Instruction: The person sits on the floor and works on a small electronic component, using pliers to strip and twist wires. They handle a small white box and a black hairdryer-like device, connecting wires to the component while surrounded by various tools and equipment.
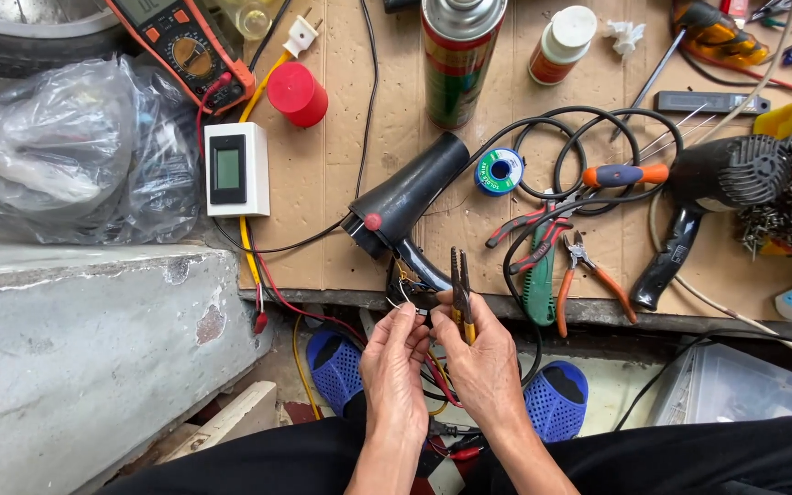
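A sheet of brown corrugated cardboard (341, 183) covers the low work surface, its near edge resting on a dark ledge. To the left, a rough grey concrete slab (75, 339) shows chipped patches and flaking paint. A tyre (20, 41) curves into the upper left corner. Below lies a pale wooden offcut (222, 422) on dirty ground. Even daylight falls throughout, casting soft shadows.

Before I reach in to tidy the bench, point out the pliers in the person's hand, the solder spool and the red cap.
Pliers (460, 275), head view: on the shut jaws above the right hand (483, 362).
Solder spool (499, 171), head view: on its blue face.
Red cap (297, 93), head view: on its side.
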